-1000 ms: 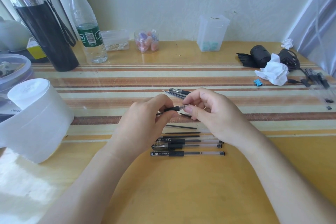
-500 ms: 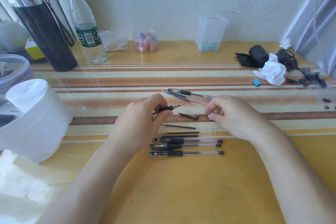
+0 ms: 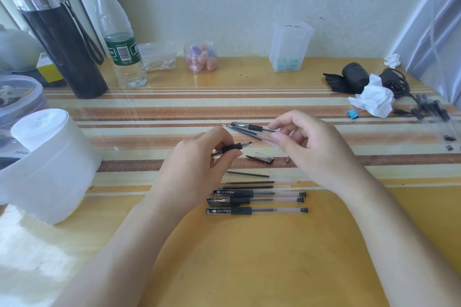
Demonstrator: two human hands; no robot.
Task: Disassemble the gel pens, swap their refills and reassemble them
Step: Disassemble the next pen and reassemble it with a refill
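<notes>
Mid-tabletop point(image 3: 249, 257), left hand point(image 3: 197, 169) pinches pen point(image 3: 234, 147), tip pointing right toward right hand point(image 3: 314, 147); its curled fingers' hold is unclear.

The left hand point(image 3: 197, 169) hides the back of its pen point(image 3: 233, 148), the right hand point(image 3: 311, 147) covers the clear tube's point(image 3: 264, 139) end, and the far pens point(image 3: 434, 108) blur at the edge.

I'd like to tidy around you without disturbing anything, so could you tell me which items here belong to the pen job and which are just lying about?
Pen job: pen piece in the left hand, loose cap, loose refill, three whole pens, another pen farther back.
Lying about: black flask, water bottle, tissue roll, crumpled tissue, blue binder clip.
</notes>
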